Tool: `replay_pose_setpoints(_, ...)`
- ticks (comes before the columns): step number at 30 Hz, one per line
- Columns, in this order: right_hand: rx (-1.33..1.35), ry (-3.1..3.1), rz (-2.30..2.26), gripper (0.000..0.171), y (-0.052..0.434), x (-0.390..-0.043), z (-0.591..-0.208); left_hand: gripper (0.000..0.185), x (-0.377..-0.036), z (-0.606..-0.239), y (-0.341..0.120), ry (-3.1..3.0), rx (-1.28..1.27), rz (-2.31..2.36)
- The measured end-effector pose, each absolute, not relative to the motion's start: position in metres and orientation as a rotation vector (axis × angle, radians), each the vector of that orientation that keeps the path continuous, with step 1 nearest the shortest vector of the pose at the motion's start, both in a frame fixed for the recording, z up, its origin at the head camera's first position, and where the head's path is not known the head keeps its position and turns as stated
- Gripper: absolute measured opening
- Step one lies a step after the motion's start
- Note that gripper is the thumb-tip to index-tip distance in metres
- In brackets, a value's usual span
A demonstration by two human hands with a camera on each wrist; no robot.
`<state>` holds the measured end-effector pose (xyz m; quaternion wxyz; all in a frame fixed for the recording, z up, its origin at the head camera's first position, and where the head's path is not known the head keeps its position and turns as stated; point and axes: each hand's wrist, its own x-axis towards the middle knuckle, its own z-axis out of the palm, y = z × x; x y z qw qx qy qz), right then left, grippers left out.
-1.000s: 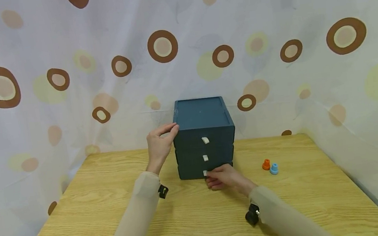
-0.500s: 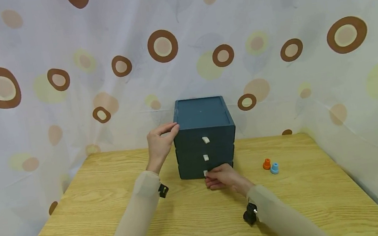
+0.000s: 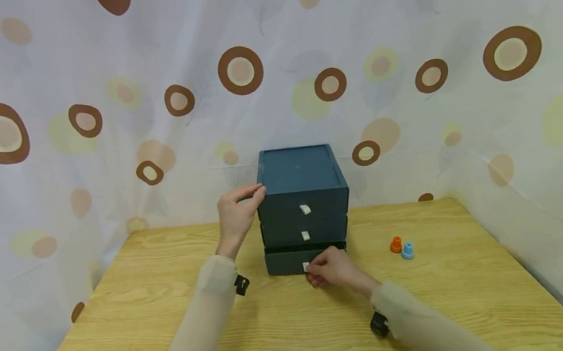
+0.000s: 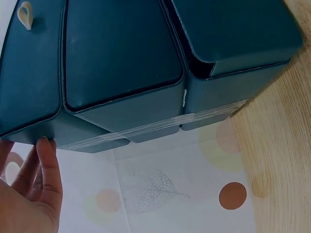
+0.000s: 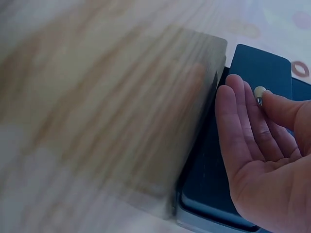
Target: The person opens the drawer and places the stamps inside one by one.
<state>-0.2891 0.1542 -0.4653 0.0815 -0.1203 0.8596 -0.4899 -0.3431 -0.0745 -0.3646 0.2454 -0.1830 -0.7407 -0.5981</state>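
A dark teal three-drawer box (image 3: 302, 196) stands at the back middle of the wooden table (image 3: 121, 339). My left hand (image 3: 237, 210) grips its upper left front corner, fingers over the top edge; the left wrist view shows the fingertips (image 4: 46, 160) against the box's side (image 4: 121, 68). My right hand (image 3: 332, 268) pinches the small white knob (image 3: 306, 266) of the bottom drawer (image 3: 287, 261), which juts out a little from the box. In the right wrist view the knob (image 5: 260, 91) sits between thumb and fingers (image 5: 243, 111). The upper two drawers are closed.
An orange cap (image 3: 396, 244) and a light blue cap (image 3: 407, 251) sit on the table right of the box. A spotted white curtain (image 3: 42, 142) encloses the table at the back and both sides.
The bottom drawer has slid out a short way toward me with my right hand pulling its knob. My left hand has stayed on the box's corner.
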Motion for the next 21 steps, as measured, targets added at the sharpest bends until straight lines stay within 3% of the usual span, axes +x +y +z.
replay_pose_setpoints(21,-0.609,2.733,-1.200,0.016,0.160,-0.276,-0.465,0.027,-0.347,-0.366,-0.077,-2.070,-0.492,-1.554)
